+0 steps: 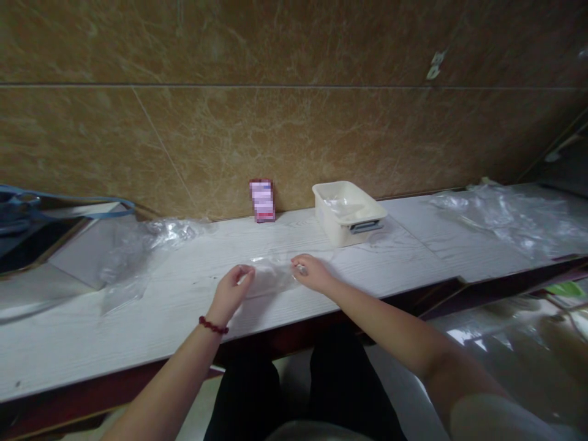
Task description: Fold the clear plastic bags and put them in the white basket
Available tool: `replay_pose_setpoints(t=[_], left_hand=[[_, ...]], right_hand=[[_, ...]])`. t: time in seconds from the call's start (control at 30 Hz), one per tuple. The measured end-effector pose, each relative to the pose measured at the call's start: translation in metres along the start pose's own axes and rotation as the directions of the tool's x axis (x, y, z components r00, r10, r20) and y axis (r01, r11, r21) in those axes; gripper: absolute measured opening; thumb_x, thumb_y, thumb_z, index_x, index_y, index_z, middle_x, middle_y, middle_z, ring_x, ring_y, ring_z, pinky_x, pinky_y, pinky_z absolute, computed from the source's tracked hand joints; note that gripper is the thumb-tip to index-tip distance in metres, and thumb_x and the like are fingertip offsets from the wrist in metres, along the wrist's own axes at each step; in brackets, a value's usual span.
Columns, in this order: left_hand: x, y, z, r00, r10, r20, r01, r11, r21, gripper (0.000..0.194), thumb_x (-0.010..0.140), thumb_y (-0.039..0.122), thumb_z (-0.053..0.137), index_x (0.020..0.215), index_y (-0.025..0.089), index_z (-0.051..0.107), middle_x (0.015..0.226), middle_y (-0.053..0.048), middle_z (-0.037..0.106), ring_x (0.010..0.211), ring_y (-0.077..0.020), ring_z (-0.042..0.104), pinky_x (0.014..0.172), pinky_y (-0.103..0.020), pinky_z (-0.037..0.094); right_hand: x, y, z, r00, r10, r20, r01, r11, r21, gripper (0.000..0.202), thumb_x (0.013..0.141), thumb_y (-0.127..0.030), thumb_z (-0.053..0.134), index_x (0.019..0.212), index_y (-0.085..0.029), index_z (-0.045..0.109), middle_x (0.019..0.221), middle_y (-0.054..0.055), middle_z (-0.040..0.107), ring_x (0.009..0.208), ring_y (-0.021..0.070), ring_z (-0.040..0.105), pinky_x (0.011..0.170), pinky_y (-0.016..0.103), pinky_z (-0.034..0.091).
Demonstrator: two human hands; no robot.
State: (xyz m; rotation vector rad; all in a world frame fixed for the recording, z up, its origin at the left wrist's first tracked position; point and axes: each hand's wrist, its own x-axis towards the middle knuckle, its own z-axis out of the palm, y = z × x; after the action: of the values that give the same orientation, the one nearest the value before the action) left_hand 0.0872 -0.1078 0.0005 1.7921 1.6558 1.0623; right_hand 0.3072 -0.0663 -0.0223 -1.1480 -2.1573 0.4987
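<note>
Between my two hands a clear plastic bag [273, 278] spans just above the white wood-grain table. My left hand [234, 288], with a dark red bead bracelet [214, 325] at the wrist, pinches the bag's left side between thumb and fingers. On the other side my right hand [312, 272] is closed at the bag's right edge. Something small and whitish [301, 269] shows at its fingers, too small to name. Just behind the right hand stands a cream plastic bin [333, 229] with a grey handle and clear plastic inside.
A phone [263, 201] with a blurred screen leans against the brown tiled wall. Clear plastic bags lie in a pile [509, 217] on the right and another [160, 236] on the left. A white box [94, 251] and a blue strap [101, 208] are at the far left.
</note>
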Motion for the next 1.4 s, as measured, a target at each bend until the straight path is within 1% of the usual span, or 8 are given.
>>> replay_pose_setpoints(t=[0.1,0.2,0.27,0.37,0.67,0.97,1.27,1.4], left_hand=[[0.026,-0.005,0.009,0.985,-0.164,-0.055,0.164,0.986,-0.015,0.031,0.067,0.043,0.047,0.074,0.015,0.059,0.072,-0.004,0.062,0.071,-0.0176,0.056,0.063,-0.027,0.042],[0.042,-0.009,0.016,0.938,-0.339,-0.075,0.334,0.939,-0.079,0.028,0.061,0.039,0.051,0.070,0.014,0.059,0.054,-0.001,0.056,0.053,-0.0147,0.051,0.049,-0.024,0.038],[0.048,-0.010,0.020,0.914,-0.397,-0.084,0.387,0.915,-0.118,0.028,0.058,0.038,0.052,0.069,0.013,0.060,0.049,0.000,0.053,0.047,-0.0128,0.048,0.046,-0.023,0.035],[0.053,-0.011,0.024,0.903,-0.415,-0.114,0.401,0.907,-0.127,0.029,0.059,0.036,0.050,0.070,0.012,0.060,0.048,0.001,0.053,0.046,-0.0119,0.047,0.045,-0.022,0.034],[0.068,-0.025,0.035,0.902,-0.397,-0.166,0.396,0.917,-0.043,0.030,0.060,0.036,0.050,0.073,0.012,0.062,0.053,-0.002,0.056,0.049,-0.0127,0.049,0.045,-0.022,0.033],[0.083,-0.035,0.039,0.931,-0.333,-0.151,0.351,0.930,0.111,0.026,0.060,0.034,0.055,0.074,0.015,0.064,0.072,-0.007,0.065,0.065,-0.0169,0.057,0.056,-0.023,0.038],[0.089,-0.037,0.043,0.926,-0.335,-0.172,0.349,0.935,0.057,0.020,0.066,0.029,0.054,0.079,0.016,0.060,0.077,-0.005,0.065,0.070,-0.0147,0.059,0.061,-0.022,0.043],[0.090,-0.038,0.043,0.927,-0.305,-0.219,0.317,0.948,0.022,0.033,0.066,0.028,0.056,0.096,0.015,0.051,0.093,-0.007,0.061,0.081,-0.0149,0.058,0.069,-0.025,0.044]], right_hand=[[0.016,-0.002,0.004,0.977,0.213,-0.012,-0.214,0.975,-0.061,0.010,0.070,-0.022,0.052,0.074,-0.017,0.060,0.083,0.005,0.061,0.084,0.0155,0.054,0.074,0.027,0.043],[0.029,-0.005,0.004,0.925,0.378,0.032,-0.373,0.922,-0.107,0.013,0.070,-0.026,0.052,0.073,-0.017,0.061,0.079,0.005,0.062,0.078,0.0158,0.056,0.069,0.025,0.043],[0.036,-0.005,0.005,0.891,0.453,0.044,-0.447,0.889,-0.101,0.015,0.069,-0.029,0.053,0.075,-0.018,0.061,0.079,0.005,0.063,0.074,0.0152,0.057,0.064,0.024,0.044],[0.042,-0.004,0.007,0.851,0.523,0.052,-0.518,0.851,-0.082,0.017,0.068,-0.030,0.054,0.078,-0.019,0.061,0.078,0.003,0.063,0.069,0.0145,0.058,0.059,0.023,0.044],[0.053,0.012,0.012,0.888,0.460,-0.017,-0.457,0.877,-0.149,0.012,0.066,-0.023,0.054,0.073,-0.018,0.063,0.079,0.004,0.065,0.075,0.0148,0.059,0.065,0.022,0.043],[0.061,0.021,0.009,0.843,0.537,0.005,-0.522,0.821,-0.233,0.015,0.064,-0.026,0.057,0.073,-0.017,0.064,0.073,0.004,0.066,0.071,0.0139,0.059,0.060,0.019,0.040],[0.064,0.015,0.008,0.858,0.513,-0.020,-0.506,0.838,-0.207,0.012,0.064,-0.021,0.057,0.073,-0.016,0.062,0.077,0.003,0.065,0.072,0.0118,0.058,0.061,0.018,0.039],[0.067,0.020,0.012,0.863,0.504,-0.035,-0.502,0.850,-0.161,0.009,0.063,-0.018,0.056,0.071,-0.017,0.060,0.075,0.001,0.064,0.071,0.0105,0.056,0.061,0.018,0.038]])
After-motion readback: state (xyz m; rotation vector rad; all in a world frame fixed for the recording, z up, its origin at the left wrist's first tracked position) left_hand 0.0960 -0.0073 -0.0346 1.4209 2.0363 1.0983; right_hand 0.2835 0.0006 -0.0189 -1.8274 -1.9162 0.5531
